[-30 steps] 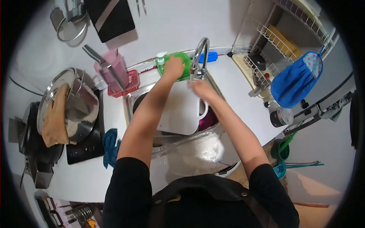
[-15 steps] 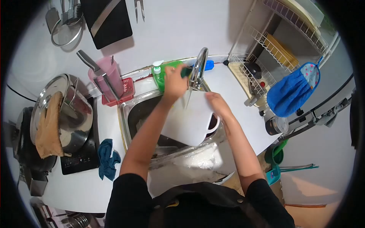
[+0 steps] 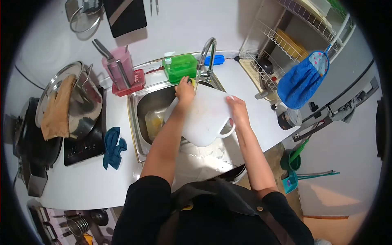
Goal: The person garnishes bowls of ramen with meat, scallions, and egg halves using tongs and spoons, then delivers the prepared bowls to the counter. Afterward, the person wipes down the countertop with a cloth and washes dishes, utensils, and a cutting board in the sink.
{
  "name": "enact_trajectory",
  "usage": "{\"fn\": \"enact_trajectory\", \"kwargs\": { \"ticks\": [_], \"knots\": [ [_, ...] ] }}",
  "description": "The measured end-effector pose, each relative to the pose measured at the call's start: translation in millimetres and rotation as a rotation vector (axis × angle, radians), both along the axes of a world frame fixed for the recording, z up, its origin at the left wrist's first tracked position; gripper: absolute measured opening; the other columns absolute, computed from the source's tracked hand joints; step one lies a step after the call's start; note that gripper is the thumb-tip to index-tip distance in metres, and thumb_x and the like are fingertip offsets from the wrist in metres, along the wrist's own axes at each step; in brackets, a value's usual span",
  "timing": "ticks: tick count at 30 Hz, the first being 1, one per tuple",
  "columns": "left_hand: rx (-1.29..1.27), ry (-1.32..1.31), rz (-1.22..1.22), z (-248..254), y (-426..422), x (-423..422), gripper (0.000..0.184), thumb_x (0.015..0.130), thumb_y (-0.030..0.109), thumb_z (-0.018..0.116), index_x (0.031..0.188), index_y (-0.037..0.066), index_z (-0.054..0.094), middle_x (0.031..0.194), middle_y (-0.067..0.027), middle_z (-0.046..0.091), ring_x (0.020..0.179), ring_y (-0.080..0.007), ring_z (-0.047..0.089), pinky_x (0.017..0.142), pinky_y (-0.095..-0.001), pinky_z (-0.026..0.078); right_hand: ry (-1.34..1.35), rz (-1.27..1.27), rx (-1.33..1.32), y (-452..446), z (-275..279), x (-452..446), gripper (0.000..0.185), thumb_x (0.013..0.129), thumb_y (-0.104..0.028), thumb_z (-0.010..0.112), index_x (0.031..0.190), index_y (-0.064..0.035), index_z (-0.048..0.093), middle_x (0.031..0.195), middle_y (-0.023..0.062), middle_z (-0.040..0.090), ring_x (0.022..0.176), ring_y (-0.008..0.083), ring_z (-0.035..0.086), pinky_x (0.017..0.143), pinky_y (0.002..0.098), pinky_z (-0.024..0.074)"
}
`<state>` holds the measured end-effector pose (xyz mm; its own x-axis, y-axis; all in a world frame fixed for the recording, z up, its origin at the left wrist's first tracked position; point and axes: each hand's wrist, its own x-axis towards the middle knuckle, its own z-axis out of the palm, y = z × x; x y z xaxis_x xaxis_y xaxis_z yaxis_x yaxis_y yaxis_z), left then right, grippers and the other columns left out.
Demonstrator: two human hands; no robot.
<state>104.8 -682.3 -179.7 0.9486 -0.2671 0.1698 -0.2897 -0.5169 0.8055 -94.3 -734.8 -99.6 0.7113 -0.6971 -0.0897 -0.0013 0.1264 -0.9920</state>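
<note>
A white cutting board (image 3: 206,116) with a handle hole at its lower right lies tilted over the metal sink (image 3: 141,92). My right hand (image 3: 239,112) grips the board's right edge. Near the board's upper left, my left hand (image 3: 185,90) is closed round a small sponge (image 3: 192,82), of which a yellow-green part and a dark part show. Just above stands the curved faucet (image 3: 208,57). Behind my left hand are a green container (image 3: 179,68) and a soap pump bottle (image 3: 168,62). Something pale yellow (image 3: 153,122) lies in the sink basin.
A pink knife holder (image 3: 118,69) is in a red basket (image 3: 139,81) at the back left. A large pot (image 3: 85,110) stands on a black cooktop (image 3: 77,151), beside a teal cloth (image 3: 114,147). A wire rack (image 3: 265,57) with a blue hand towel (image 3: 300,85) is right.
My left hand came down from the green container with the sponge to the board's upper left. My right hand moved to the board's right edge, and the board has shifted and turned.
</note>
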Motion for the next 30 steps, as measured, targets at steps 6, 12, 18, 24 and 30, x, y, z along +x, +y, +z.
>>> {"fn": "enact_trajectory", "kwargs": {
  "ticks": [6, 12, 18, 24, 30],
  "knots": [
    [-0.295, -0.221, -0.378, 23.6, -18.6, -83.5, 0.026, 0.083, 0.009, 0.051, 0.105, 0.013, 0.063, 0.11, -0.0114, 0.061, 0.1, -0.0312, 0.057, 0.087, -0.0416, 0.041, 0.097, -0.075, -0.105, -24.3, -34.0, 18.1, 0.022, 0.086, -0.017, 0.051, 0.084, 0.0031, 0.06, 0.064, 0.006, 0.056, 0.053, 0.0135, 0.05, 0.048, 0.0299, 0.0373],
    [-0.2, -0.313, -0.424, 32.3, 49.1, -113.8, 0.034, 0.079, 0.001, 0.051, 0.11, 0.009, 0.059, 0.117, -0.0097, 0.056, 0.106, -0.0268, 0.053, 0.087, -0.04, 0.035, 0.08, -0.153, -0.075, -36.1, 8.5, -8.0, 0.022, 0.084, -0.017, 0.053, 0.086, 0.003, 0.062, 0.067, 0.0048, 0.057, 0.055, 0.0119, 0.049, 0.048, 0.0288, 0.0378],
    [0.05, -0.109, -0.014, -31.1, 42.3, -6.6, 0.034, 0.082, 0.013, 0.052, 0.115, 0.013, 0.059, 0.105, -0.0143, 0.062, 0.096, -0.0328, 0.058, 0.086, -0.0427, 0.042, 0.002, -0.207, -0.294, -25.5, 1.6, -28.8, 0.028, 0.084, -0.02, 0.056, 0.092, 0.0067, 0.06, 0.077, 0.0076, 0.061, 0.068, 0.0136, 0.053, 0.064, 0.0285, 0.0425],
    [-0.09, -0.078, -0.224, 11.8, -15.1, -50.5, 0.029, 0.083, 0.023, 0.055, 0.111, 0.013, 0.057, 0.112, -0.0098, 0.056, 0.111, -0.0272, 0.048, 0.093, -0.0486, 0.031, -0.027, -0.319, -0.177, -37.1, -40.3, -1.8, 0.016, 0.082, -0.018, 0.058, 0.082, -0.0027, 0.063, 0.067, 0.0013, 0.058, 0.058, 0.0105, 0.05, 0.054, 0.026, 0.0387],
    [-0.277, 0.133, -0.81, 32.5, -0.2, -85.2, 0.03, 0.08, 0.005, 0.057, 0.109, 0.011, 0.054, 0.099, -0.0085, 0.058, 0.082, -0.0228, 0.059, 0.07, -0.0341, 0.048, 0.108, -0.179, -0.105, -52.0, -21.7, -8.2, 0.025, 0.083, -0.027, 0.057, 0.076, -0.0034, 0.061, 0.065, 0.0057, 0.057, 0.059, 0.0161, 0.053, 0.052, 0.0306, 0.043]
  ]
}}
